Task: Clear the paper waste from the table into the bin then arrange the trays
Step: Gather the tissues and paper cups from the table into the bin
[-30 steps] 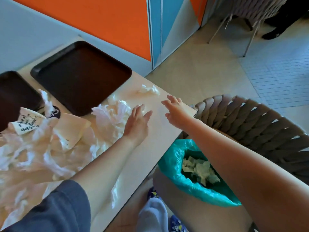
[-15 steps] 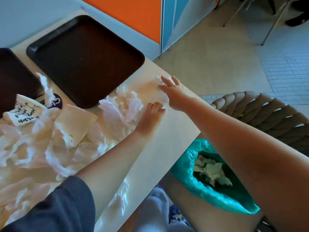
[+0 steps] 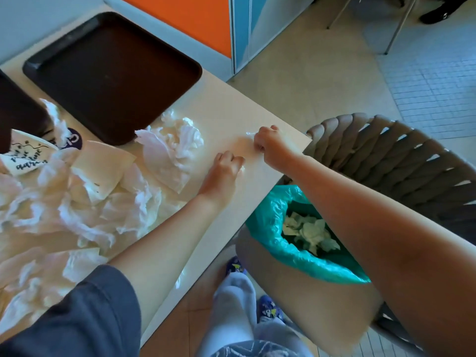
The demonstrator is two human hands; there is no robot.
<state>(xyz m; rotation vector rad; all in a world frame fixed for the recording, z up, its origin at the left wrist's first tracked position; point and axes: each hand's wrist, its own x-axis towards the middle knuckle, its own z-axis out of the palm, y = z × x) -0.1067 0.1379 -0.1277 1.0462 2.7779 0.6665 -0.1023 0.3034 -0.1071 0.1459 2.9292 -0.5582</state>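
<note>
Crumpled white paper waste [image 3: 85, 202] covers the left half of the pale table [image 3: 247, 197]. My right hand [image 3: 271, 146] is fisted near the table's far right corner, closed on a small crumpled paper scrap [image 3: 249, 134] that pokes out of it. Just left of it, my left hand [image 3: 225, 167] rests on the table in a fist, with a bit of white paper at its knuckles. A dark brown tray [image 3: 110, 70] lies at the back, and a second tray [image 3: 15, 112] sits at the left edge. The bin's teal bag [image 3: 270, 217], beside the table, holds crumpled paper [image 3: 309, 231].
A grey woven chair [image 3: 401, 161] stands behind the bin, at the table's right end. A printed paper cup or sleeve [image 3: 25, 158] and a purple round sticker [image 3: 73, 140] lie among the waste. My legs and patterned slippers [image 3: 268, 309] are below the table edge.
My right hand reached across to the far scrap and closed on it. My left hand curled from open into a fist over a small scrap beside the pile.
</note>
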